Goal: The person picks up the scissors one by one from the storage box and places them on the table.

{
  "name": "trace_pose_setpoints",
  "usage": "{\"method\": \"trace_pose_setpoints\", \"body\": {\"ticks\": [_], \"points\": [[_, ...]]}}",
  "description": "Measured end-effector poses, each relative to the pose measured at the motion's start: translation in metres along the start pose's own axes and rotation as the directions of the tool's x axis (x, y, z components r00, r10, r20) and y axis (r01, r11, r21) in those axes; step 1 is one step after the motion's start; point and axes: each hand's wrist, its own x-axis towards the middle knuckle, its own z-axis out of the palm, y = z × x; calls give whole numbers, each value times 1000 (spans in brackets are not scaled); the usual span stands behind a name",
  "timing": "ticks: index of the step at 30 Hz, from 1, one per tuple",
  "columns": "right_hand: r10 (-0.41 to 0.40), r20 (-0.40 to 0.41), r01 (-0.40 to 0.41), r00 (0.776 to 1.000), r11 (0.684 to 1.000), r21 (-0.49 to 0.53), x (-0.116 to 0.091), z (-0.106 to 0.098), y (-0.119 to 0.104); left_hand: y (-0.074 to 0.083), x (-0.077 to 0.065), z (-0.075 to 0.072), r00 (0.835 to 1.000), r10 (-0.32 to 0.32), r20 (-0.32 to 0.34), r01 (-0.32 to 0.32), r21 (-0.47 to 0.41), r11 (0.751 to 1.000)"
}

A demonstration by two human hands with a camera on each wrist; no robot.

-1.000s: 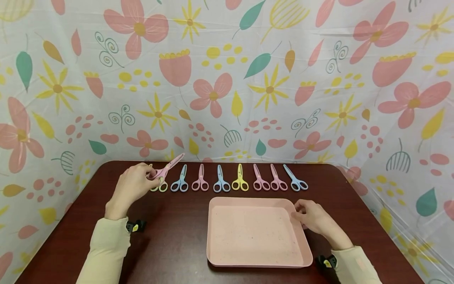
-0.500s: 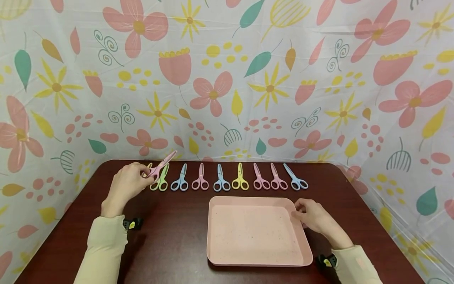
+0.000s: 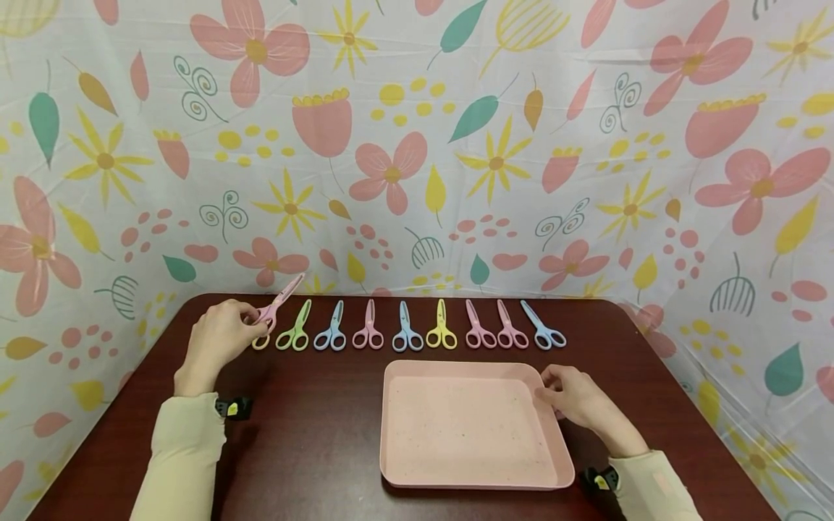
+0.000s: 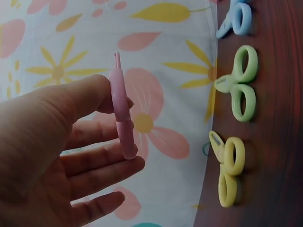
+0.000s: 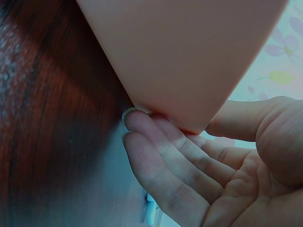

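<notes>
Up at the left of the table, my left hand (image 3: 218, 336) pinches pink scissors (image 3: 285, 291) by the handle between thumb and index finger, blades slanting up and right. In the left wrist view the scissors are seen edge-on, the lower fingers spread loosely behind them. Partly behind this hand lie yellow scissors (image 4: 239, 161), with green scissors (image 3: 303, 312) just to their right. My right hand (image 3: 580, 399) holds the upper right corner of a pink tray (image 3: 462, 369), thumb over the rim and fingers against the outside wall, as the right wrist view (image 5: 189, 56) shows of the tray.
A row of scissors runs along the table's back edge, blades pointing away: blue (image 3: 337, 316), pink (image 3: 370, 316), blue (image 3: 404, 316), yellow (image 3: 441, 315), two pink ones and blue (image 3: 531, 311) at the right end. A floral curtain (image 3: 417, 253) hangs right behind the table (image 3: 313, 434).
My left hand has moved left with the pink scissors, from over the green scissors to over the yellow ones. The green scissors now show fully. The right hand and tray have stayed put.
</notes>
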Motion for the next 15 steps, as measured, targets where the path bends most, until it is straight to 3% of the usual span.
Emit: {"method": "trace_pose_setpoints", "body": {"ticks": [15], "points": [[-14, -3, 14, 1000, 1000, -11, -1, -1, 0, -31, 1, 5, 990, -140, 0, 139, -13, 990]]}}
